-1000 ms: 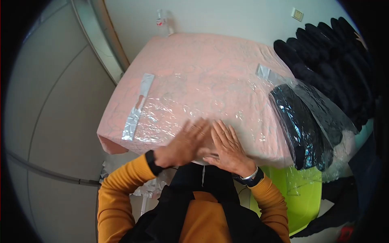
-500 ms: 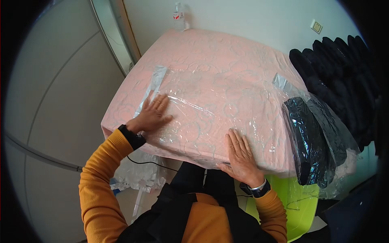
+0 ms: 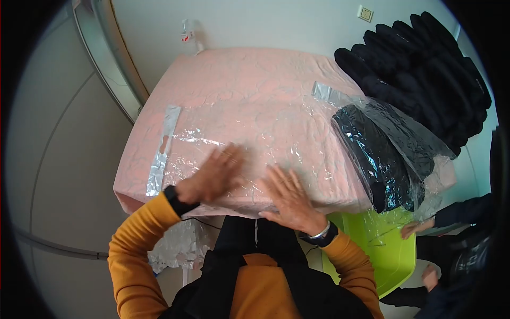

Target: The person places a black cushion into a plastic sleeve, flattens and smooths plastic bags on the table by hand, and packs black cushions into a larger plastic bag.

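Note:
A clear plastic bag (image 3: 202,125) lies flat over the pink patterned cloth (image 3: 255,66), its silvery strip (image 3: 169,127) with a small cut-out at the left end. My left hand (image 3: 215,173) is over the middle of the bag, fingers stretched out and somewhat blurred. Close beside it, my right hand (image 3: 291,202) spreads its fingers near the front edge. Whether either palm presses on the film is hard to tell. To the right, a dark folded padded item (image 3: 372,154) sits inside another clear bag with a silvery strip (image 3: 326,93).
Several black padded items (image 3: 414,69) are piled at the back right. Below the table's right side stands a lime-green tub (image 3: 396,260), with another person's hand (image 3: 417,229) by its rim. A plastic bottle (image 3: 187,33) stands at the back; crumpled clear plastic (image 3: 183,244) lies below left.
My left hand has moved right across the bag, away from the silvery strip, and my right hand slightly left. The view has shifted right, and another person's hands now show at right.

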Tool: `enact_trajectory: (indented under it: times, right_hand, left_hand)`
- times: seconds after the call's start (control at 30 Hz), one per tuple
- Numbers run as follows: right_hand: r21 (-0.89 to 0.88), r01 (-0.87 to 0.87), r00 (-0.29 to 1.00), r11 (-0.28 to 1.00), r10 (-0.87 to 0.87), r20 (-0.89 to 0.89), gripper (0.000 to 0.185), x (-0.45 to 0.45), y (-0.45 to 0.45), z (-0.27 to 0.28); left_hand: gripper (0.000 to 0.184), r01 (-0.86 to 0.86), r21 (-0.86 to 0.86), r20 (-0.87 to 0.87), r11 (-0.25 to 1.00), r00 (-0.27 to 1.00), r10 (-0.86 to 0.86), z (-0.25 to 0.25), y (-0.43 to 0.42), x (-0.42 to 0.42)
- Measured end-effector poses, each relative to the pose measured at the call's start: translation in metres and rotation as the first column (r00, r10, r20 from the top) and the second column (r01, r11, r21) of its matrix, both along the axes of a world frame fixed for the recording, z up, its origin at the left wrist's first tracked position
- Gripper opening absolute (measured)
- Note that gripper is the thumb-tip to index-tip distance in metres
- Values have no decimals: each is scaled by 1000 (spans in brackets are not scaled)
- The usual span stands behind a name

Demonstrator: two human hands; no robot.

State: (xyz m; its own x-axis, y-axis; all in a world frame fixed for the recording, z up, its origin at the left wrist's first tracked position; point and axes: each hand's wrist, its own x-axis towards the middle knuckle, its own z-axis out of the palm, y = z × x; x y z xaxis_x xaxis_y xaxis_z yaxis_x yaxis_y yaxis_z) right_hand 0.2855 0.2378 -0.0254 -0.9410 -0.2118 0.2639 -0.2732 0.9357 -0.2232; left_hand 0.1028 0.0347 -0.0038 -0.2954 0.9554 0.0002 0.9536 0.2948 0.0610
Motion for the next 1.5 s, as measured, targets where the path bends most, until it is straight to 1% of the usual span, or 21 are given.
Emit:
enact_trajectory:
  times: [0.03,0.2,0.27,0.33,0.37,0.43,0.47,0.57,0.6,0.7,0.73,0.8,0.9,0.97,1.0,1.07,1.23,1.3,1.33,1.4,1.5]
  right_hand:
    - [4,-78,997,997,78,-22,76,-4,-3,-2]
    - [33,-78,997,996,79,-22,69,2,3,-2]
    - [26,-73,997,997,74,-13,67,5,5,1]
    - [25,-76,997,997,76,-17,66,3,7,2]
    - [18,-69,997,997,70,-25,65,2,7,2]
    - [2,-50,998,999,50,-35,64,2,8,2]
    - [0,-49,998,999,49,-38,64,3,9,3]
    - [-82,83,967,993,-100,-236,61,0,14,8]
    - [-81,83,966,993,-100,-238,61,-1,13,10]
    - [-401,-11,959,916,-105,-265,58,-3,5,12]
    - [-401,-12,960,916,-102,-262,58,-6,0,12]
    - [-389,-63,961,919,-49,-272,57,-16,-13,13]
    - [-304,-55,969,951,-22,-245,60,-33,-27,20]
    - [-136,7,981,991,-33,-190,66,-39,-35,22]
    - [-141,1,984,990,-26,-177,66,-38,-38,17]
    - [-37,18,993,999,-22,-113,71,-40,-41,2]
    - [-22,-23,1000,999,23,8,84,-25,-28,2]
    - [-18,-28,999,999,28,29,84,-23,-25,4]
    - [-18,-36,998,999,37,43,85,-23,-24,6]
    - [-18,-43,998,999,44,48,85,-25,-23,6]
    - [132,-35,999,991,32,26,84,-24,-22,2]
  left_hand:
    - [73,57,14,84,998,995,-58,6,14,10]
    - [76,78,-56,105,995,992,-71,-2,12,-20]
    - [82,-134,-192,20,972,990,140,6,-8,-58]
    - [85,-332,-149,1,931,942,336,0,-37,-93]
    - [85,-338,-148,-6,929,940,341,-4,-52,-105]
    - [78,-435,59,-28,898,899,437,-8,-77,-122]
    - [78,-434,58,-31,899,899,437,-5,-86,-125]
    - [66,-669,-67,-84,740,743,664,13,-100,-127]
    - [66,-669,-66,-85,740,743,664,17,-101,-122]
    - [57,-677,-46,-148,734,732,665,22,-97,-92]
    - [57,-679,-48,-146,732,730,668,19,-92,-80]
    - [39,-486,53,-65,873,870,488,12,-77,-55]
    - [32,-372,102,-32,923,926,377,18,-52,-11]
    - [42,-252,-31,-25,967,967,252,9,-34,-3]
    - [42,-259,-39,-13,965,966,259,0,-24,9]
    - [61,-106,253,-114,962,984,138,-18,-13,31]
    - [75,-109,146,-58,983,991,118,-24,-35,20]
    - [75,-293,74,-29,953,955,295,-21,-63,-1]
    - [75,-293,78,-29,953,955,296,-23,-77,-11]
    - [75,-462,122,-46,879,882,470,-30,-100,-30]
    - [75,-487,139,-23,862,869,494,-28,-109,-30]
